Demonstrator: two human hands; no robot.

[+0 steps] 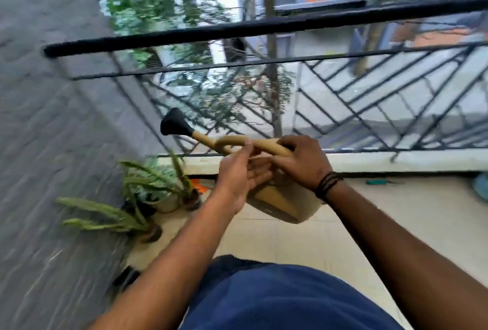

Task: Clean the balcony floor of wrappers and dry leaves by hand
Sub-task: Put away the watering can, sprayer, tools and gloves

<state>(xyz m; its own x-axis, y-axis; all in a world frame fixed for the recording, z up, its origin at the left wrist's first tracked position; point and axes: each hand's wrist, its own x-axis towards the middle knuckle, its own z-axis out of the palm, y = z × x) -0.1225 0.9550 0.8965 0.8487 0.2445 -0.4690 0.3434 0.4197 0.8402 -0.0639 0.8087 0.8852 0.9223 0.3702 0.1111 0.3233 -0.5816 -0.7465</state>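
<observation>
Two hands together on the watering can (280, 197): right hand (301, 160) grips its handle, left hand (240, 179) flat alongside; orange wrapper (200, 187) lies below-left.

Bare forearms; black thread bands (327, 184) wound on right wrist; navy blue garment (285, 300) below.
</observation>
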